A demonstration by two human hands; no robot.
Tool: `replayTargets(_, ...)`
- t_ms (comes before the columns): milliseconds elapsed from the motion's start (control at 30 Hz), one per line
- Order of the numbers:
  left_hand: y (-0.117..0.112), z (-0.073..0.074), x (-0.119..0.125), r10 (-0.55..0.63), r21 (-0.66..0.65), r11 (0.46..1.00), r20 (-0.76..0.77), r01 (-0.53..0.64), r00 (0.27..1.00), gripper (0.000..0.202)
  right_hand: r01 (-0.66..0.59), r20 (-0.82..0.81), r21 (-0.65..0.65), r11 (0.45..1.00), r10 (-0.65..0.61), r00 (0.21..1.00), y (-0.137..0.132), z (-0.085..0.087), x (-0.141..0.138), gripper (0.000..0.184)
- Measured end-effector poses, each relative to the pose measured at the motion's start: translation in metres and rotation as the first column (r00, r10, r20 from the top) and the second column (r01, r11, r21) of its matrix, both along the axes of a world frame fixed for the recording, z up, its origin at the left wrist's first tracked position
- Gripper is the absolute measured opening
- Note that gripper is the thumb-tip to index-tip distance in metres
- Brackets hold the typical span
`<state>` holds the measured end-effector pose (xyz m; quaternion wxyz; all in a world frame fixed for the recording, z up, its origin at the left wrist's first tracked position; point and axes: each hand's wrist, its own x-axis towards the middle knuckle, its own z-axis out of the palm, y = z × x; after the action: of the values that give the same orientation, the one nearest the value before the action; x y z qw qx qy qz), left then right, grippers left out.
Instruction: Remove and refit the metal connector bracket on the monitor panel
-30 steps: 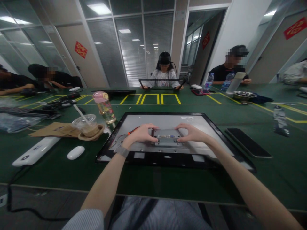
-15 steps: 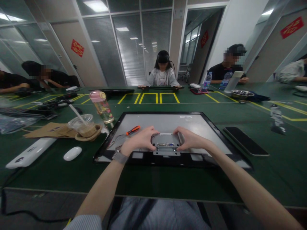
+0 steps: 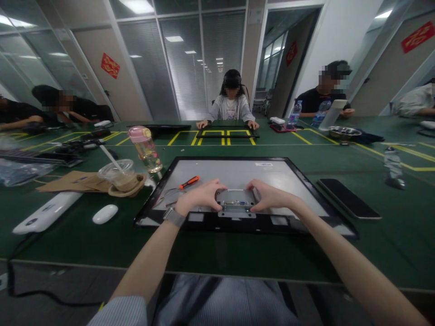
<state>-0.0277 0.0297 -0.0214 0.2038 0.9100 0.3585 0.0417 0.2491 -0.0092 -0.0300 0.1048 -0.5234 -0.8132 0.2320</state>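
A black-framed monitor panel point(image 3: 238, 172) lies face down on the green table in front of me, its grey metal back up. A small grey metal connector box point(image 3: 237, 201) with ports sits near the panel's front edge. My left hand point(image 3: 200, 197) grips its left end and my right hand point(image 3: 270, 195) grips its right end, fingers curled round it. An orange-handled screwdriver point(image 3: 189, 182) lies on the panel just beyond my left hand. A grey watch is on my left wrist.
A black phone point(image 3: 346, 203) lies right of the panel. To the left are a white mouse point(image 3: 105, 213), a white bar point(image 3: 45, 213), a plastic cup with straw point(image 3: 117, 174) and a pink-capped bottle point(image 3: 146, 148). Other people sit around the table; one opposite holds a black frame point(image 3: 227, 134).
The connector box in my two hands has come nearer to the panel's front edge. The person opposite has laid a black frame flat on the table.
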Motion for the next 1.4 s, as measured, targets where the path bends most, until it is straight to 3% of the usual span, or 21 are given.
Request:
replayTargets(233, 0.008, -0.001, -0.005, -0.013, -0.121, 0.993, 0.020, 0.016, 1.000, 0.074, -0.095, -0.019, -0.029, 0.995, 0.095, 0.995, -0.004, 0.004, 0.004, 0.061)
replayTargets(567, -0.006, -0.001, 0.007, 0.029, -0.101, 0.995, 0.029, -0.026, 0.999, 0.067, -0.131, -0.039, 0.073, 0.989, 0.134, 0.990, -0.011, -0.002, -0.009, 0.055)
replayTargets(967, -0.020, 0.002, 0.015, 0.011, 0.012, 1.000, 0.002, -0.011, 1.000, 0.059, -0.105, 0.008, 0.107, 0.989, 0.105, 0.994, -0.022, 0.010, -0.017, 0.045)
replayTargets(1200, -0.010, 0.010, 0.004, -0.040, -0.062, 0.997, 0.089, 0.045, 0.995, 0.052, -0.187, -0.124, 0.089, 0.978, 0.197, 0.973, -0.021, 0.004, -0.018, 0.066)
replayTargets(1300, -0.002, 0.018, -0.006, 0.065, 0.068, 0.995, 0.183, -0.079, 0.981, 0.042, -0.239, -0.140, 0.065, 0.969, 0.246, 0.959, -0.022, 0.005, -0.020, 0.062)
replayTargets(1333, 0.000, 0.019, -0.010, 0.166, 0.146, 0.970, 0.168, -0.192, 0.972, 0.037, -0.252, -0.131, 0.051, 0.966, 0.256, 0.958, -0.023, 0.006, -0.021, 0.060)
replayTargets(1400, 0.006, 0.019, -0.018, 0.401, 0.333, 0.856, 0.054, -0.395, 0.914, 0.034, -0.270, -0.114, 0.033, 0.962, 0.272, 0.956, -0.023, 0.007, -0.022, 0.056)
